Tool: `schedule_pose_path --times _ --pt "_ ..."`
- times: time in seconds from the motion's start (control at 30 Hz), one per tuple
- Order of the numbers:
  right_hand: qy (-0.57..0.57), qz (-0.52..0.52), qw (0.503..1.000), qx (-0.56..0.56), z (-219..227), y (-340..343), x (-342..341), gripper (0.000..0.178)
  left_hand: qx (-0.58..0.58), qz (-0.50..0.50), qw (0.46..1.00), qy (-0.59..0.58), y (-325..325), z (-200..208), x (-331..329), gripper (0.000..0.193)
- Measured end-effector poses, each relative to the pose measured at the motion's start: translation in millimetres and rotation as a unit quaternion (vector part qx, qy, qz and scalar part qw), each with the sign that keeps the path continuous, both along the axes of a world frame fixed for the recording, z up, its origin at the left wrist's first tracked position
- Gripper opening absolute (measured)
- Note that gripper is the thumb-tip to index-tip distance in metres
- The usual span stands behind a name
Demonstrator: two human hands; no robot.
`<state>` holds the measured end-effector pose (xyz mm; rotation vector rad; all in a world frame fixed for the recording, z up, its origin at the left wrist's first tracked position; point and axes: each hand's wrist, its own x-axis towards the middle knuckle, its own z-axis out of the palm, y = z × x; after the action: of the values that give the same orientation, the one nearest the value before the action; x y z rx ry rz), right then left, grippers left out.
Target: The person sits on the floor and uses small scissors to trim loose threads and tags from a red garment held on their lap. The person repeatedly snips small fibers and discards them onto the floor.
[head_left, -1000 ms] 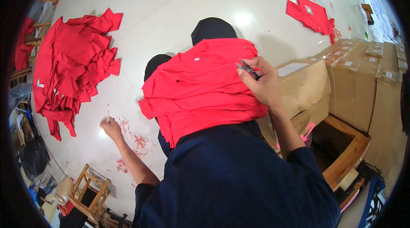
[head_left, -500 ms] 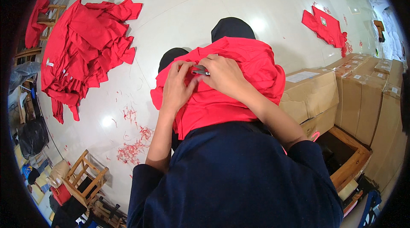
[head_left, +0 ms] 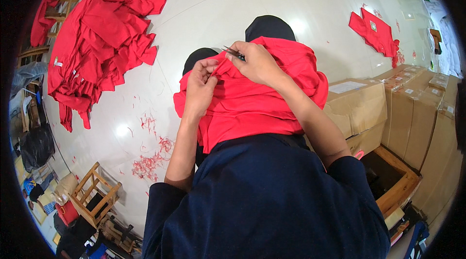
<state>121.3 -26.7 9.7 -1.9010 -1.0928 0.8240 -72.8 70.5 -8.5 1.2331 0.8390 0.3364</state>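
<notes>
Across my lap lies a bunched red garment (head_left: 252,113), over my dark-covered knees. My left hand (head_left: 200,88) pinches a narrow edge of its fabric between thumb and fingers. Small dark thread snips (head_left: 234,54) are gripped in my right hand (head_left: 257,65), their blades pointing up and to the left above the cloth. The right hand's lower fingers rest close to the raised fold that runs from the left hand. How much cloth those fingers hold is hidden.
A heap of red garments (head_left: 102,45) lies at the left. Red thread scraps (head_left: 153,157) litter the floor beside a wooden stool (head_left: 96,196). Cardboard boxes (head_left: 357,106) and a wooden frame (head_left: 400,184) stand at my right. Another red shirt (head_left: 374,33) lies at the far right.
The right hand has lifted up and away from the left with the snips, whose blades now show clear of the cloth. A fold of fabric is now raised between my hands.
</notes>
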Motion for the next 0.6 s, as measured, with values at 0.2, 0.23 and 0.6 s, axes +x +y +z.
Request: schedule_pose_path --times 0.2,0.23,0.6 --pt "-0.013 -0.026 0.998 -0.049 18.4 -1.0 0.6 0.028 -0.091 -0.009 0.996 0.000 8.1 24.2 -14.7 0.041" --pt "-0.029 -0.028 0.999 -0.030 14.0 -2.0 0.0 0.028 -0.101 -0.027 0.995 0.003 12.3 25.3 -18.5 0.040" --pt "-0.041 -0.039 0.998 0.035 11.1 -3.2 -3.6 0.024 -0.089 -0.061 0.994 0.014 13.5 44.6 -22.7 0.037"
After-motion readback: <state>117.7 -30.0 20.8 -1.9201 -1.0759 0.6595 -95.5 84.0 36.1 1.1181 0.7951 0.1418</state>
